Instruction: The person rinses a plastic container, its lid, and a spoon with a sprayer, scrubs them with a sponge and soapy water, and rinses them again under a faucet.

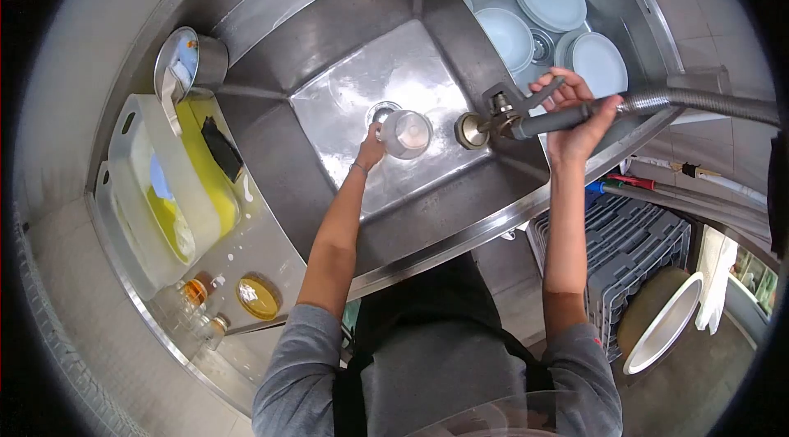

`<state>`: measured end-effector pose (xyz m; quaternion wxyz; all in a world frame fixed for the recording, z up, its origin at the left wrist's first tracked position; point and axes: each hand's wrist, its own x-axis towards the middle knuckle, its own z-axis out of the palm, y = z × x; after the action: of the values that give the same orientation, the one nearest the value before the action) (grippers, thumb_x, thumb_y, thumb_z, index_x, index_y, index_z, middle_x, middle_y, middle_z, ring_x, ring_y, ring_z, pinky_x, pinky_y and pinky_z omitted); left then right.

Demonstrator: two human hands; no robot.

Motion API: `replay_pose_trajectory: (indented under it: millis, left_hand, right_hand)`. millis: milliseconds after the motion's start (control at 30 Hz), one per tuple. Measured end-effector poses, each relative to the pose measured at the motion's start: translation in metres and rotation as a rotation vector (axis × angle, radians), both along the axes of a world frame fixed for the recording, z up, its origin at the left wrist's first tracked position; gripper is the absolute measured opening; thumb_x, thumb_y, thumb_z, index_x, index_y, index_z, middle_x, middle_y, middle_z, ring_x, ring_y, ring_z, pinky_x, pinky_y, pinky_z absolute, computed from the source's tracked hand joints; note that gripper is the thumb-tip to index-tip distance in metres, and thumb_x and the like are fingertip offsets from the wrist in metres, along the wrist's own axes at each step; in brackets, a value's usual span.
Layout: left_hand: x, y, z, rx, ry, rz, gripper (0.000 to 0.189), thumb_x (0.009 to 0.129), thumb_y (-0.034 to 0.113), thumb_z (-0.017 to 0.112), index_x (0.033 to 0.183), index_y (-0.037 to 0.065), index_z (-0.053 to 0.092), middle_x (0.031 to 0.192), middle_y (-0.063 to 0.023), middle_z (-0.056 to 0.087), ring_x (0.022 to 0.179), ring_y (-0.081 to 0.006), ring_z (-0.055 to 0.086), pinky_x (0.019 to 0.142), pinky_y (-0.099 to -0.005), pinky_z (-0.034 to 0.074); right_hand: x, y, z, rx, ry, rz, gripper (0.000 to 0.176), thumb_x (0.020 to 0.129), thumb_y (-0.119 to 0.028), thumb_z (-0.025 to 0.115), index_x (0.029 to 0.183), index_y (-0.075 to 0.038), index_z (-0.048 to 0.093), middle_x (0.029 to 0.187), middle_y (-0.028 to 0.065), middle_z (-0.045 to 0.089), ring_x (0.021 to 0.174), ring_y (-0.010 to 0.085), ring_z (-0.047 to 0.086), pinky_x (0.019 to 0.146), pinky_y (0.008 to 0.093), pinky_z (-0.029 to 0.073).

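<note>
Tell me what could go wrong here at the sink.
1. The left hand grips the clear glass from one side above the steel sink basin; wet, it could slip and break.
2. The spray nozzle in the right hand aims at the glass from close by, so water may splash out of the basin.
</note>
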<state>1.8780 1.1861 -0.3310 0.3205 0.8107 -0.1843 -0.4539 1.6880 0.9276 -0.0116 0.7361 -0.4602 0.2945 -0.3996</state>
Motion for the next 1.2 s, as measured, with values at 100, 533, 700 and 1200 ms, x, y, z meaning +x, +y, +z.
replay_pose_trajectory:
  millis: [100, 533, 700, 1200]
  left_hand:
    - [-0.002, 0.004, 0.01, -0.1, 0.235, 0.114, 0.052, 0.08, 0.013, 0.052, 0.124, 0.018, 0.025, 0.079, -0.01, 0.059, 0.064, -0.0164, 0.053, 0.055, -0.0271, 0.042]
    - [-0.011, -0.005, 0.039, -0.272, 0.162, 0.191, 0.058, 0.08, 0.003, 0.053, 0.13, 0.01, 0.026, 0.101, -0.0083, 0.057, 0.088, -0.0158, 0.055, 0.077, -0.0278, 0.042]
    - [-0.006, 0.007, 0.049, -0.23, 0.09, 0.139, 0.049, 0.079, 0.001, 0.053, 0.122, 0.011, 0.031, 0.088, -0.0093, 0.058, 0.074, -0.0145, 0.055, 0.066, -0.0271, 0.043]
    - [-0.005, 0.033, 0.045, -0.226, 0.199, 0.271, 0.047, 0.079, 0.0, 0.05, 0.119, 0.018, 0.031, 0.06, 0.0009, 0.042, 0.046, -0.0065, 0.036, 0.037, -0.0227, 0.028]
  right_hand:
    - [-0.006, -0.009, 0.023, 0.017, -0.075, 0.035, 0.095, 0.07, -0.079, 0.024, 0.096, 0.008, 0.053, 0.08, 0.0174, 0.059, 0.075, 0.0249, 0.058, 0.074, 0.0333, 0.047]
    - [0.006, -0.032, 0.046, 0.047, -0.021, 0.19, 0.094, 0.073, -0.076, 0.021, 0.096, 0.009, 0.053, 0.08, 0.0174, 0.06, 0.074, 0.0244, 0.06, 0.073, 0.0325, 0.048]
    - [0.013, -0.08, 0.092, -0.04, 0.021, 0.076, 0.069, 0.083, -0.058, 0.035, 0.097, 0.008, 0.054, 0.082, 0.0183, 0.06, 0.075, 0.0241, 0.061, 0.072, 0.0311, 0.049]
    - [0.01, -0.317, 0.112, -0.473, 0.87, -0.208, 0.039, 0.071, -0.036, 0.063, 0.073, 0.002, 0.056, 0.067, 0.0094, 0.057, 0.052, 0.0179, 0.061, 0.046, 0.0261, 0.051]
